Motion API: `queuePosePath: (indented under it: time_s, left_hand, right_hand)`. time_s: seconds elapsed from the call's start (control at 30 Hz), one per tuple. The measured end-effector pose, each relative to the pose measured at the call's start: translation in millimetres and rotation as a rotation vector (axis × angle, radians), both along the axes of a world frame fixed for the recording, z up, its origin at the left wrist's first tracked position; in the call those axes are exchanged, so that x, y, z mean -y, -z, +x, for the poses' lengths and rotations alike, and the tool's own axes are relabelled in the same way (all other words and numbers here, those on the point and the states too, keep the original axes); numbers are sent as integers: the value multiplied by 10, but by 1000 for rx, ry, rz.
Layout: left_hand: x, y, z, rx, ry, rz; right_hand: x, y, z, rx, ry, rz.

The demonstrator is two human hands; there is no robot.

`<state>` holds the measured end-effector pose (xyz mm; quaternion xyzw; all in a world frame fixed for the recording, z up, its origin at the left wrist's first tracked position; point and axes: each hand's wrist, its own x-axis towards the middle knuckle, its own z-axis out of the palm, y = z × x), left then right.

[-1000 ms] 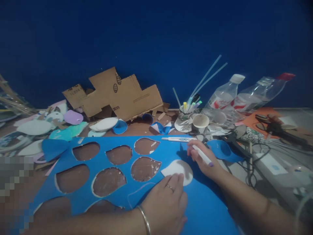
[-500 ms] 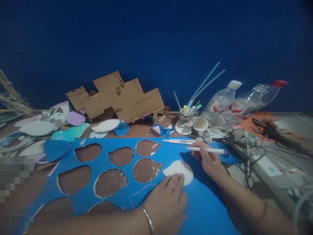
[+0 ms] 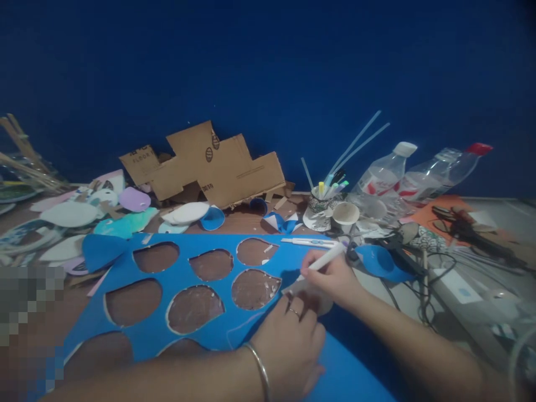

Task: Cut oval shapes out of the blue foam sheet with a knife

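Note:
A blue sheet [image 3: 352, 352] with several teardrop-shaped cutouts lies on the brown table. On its right part is a white teardrop piece [image 3: 324, 303], now mostly covered by my hands. My left hand [image 3: 288, 340], with a ring and a bracelet, presses its fingertips on the piece's near edge, fingers spread. My right hand [image 3: 333, 279] grips a white marker [image 3: 324, 259], its tip end down at the left point of the piece; the exact contact is hard to see. A white cutter knife [image 3: 307, 242] rests at the sheet's far edge.
Cut cardboard [image 3: 226, 178] leans on the blue wall. A pen cup [image 3: 320, 204] and plastic bottles [image 3: 381, 170] stand at the back right. Foam pieces [image 3: 69, 215] pile up at the left. Cables [image 3: 425, 279] and a blue scrap [image 3: 383, 262] lie to the right.
My right hand has moved left and down to the white piece, and the marker has turned to point down-left. My left hand stays on the piece. The view has shifted slightly.

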<state>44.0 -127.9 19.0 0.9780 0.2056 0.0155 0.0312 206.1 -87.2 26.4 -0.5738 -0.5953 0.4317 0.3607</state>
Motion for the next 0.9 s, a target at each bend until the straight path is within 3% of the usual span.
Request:
queuePosePath:
  time_s: [0.1,0.2,0.4,0.9]
  left_hand:
    - [-12,-3,-10,5,6,20]
    - [-36,0,-29,10,38,33]
    - [-48,9,-37,8,34,19]
    - [-53,-27,-30,7,41,9]
  right_hand:
    - [-61,-2,-168,76,-78,-49]
    - [-91,51,-226,149,-72,-34]
    - [-78,145,-210,209,-63,12]
    - [-66,114,-227,325,-96,33]
